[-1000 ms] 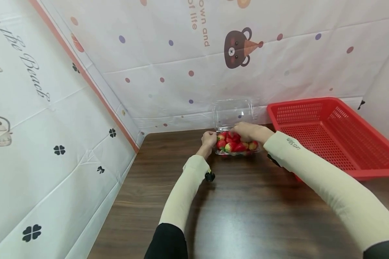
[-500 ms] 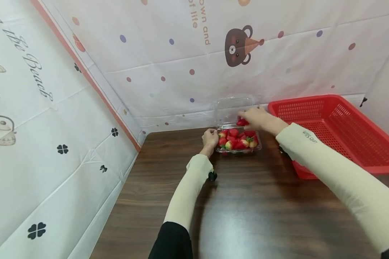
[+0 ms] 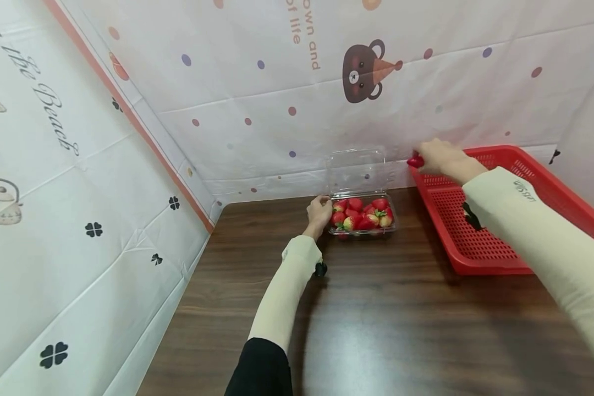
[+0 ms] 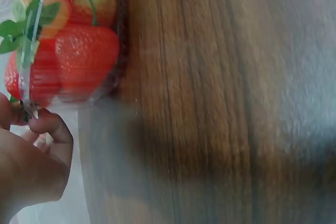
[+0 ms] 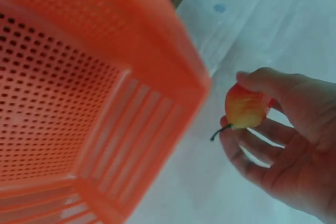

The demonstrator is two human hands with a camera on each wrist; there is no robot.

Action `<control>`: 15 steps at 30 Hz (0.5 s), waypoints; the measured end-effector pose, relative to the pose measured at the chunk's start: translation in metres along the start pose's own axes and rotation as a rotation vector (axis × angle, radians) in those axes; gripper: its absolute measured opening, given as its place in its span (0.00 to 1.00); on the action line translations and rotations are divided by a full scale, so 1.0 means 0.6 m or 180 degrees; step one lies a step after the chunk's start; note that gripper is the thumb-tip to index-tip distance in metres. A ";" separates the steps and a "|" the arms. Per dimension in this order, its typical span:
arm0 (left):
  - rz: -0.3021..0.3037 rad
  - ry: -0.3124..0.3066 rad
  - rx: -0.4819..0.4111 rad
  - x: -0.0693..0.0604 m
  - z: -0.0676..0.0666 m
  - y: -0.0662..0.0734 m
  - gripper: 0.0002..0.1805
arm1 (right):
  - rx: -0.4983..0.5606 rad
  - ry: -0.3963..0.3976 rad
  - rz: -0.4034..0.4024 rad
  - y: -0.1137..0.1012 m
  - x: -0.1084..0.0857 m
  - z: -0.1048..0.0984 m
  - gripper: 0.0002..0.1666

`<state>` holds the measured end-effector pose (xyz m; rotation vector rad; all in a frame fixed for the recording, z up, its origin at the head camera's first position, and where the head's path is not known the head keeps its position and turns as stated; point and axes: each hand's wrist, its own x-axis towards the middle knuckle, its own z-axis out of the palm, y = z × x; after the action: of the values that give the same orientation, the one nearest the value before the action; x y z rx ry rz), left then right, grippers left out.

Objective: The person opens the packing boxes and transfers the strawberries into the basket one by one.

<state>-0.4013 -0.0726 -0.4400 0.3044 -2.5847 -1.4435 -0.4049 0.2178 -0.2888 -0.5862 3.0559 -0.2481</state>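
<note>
In the head view a clear plastic clamshell box [image 3: 362, 232], lid raised against the back wall, holds several red strawberries [image 3: 355, 204], some with green leaves. My left hand [image 3: 319, 211] pinches the box's left rim; the left wrist view shows thumb and finger at that edge. Over the far left corner of a red plastic basket [image 3: 452, 256], my right hand [image 3: 439, 157] holds a strawberry [image 5: 244, 108]. The right wrist view shows it as red and yellow with a thin green stem, between thumb and fingers. Another bit of red shows behind it, too covered to make out.
The basket, with perforated walls and floor, stands right of the box on a brown wood-grain table [image 3: 376, 319]. White printed sheets [image 3: 257, 126] rise behind and to the left of the table.
My right hand has lifted a strawberry out of the box and moved right to the basket's far left corner. The left hand has stayed at the box's rim.
</note>
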 end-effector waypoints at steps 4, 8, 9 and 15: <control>0.0302 0.0007 0.0068 0.005 -0.008 -0.013 0.13 | 0.0070 -0.0016 0.0183 0.028 -0.008 0.007 0.18; 0.0878 -0.0069 0.0450 0.009 -0.017 -0.021 0.13 | 0.0148 -0.0090 0.0312 0.052 -0.015 0.017 0.19; 0.1019 -0.0116 0.0574 0.010 -0.019 -0.022 0.13 | 0.0189 -0.0126 0.0340 0.058 -0.017 0.020 0.20; 0.1361 -0.0285 0.1254 0.012 -0.021 -0.017 0.15 | 0.0449 -0.0301 0.0486 0.084 -0.028 0.042 0.27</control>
<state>-0.4042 -0.0902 -0.4416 -0.2628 -2.7634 -0.8216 -0.4066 0.2666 -0.3218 -0.3451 2.9416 -0.4148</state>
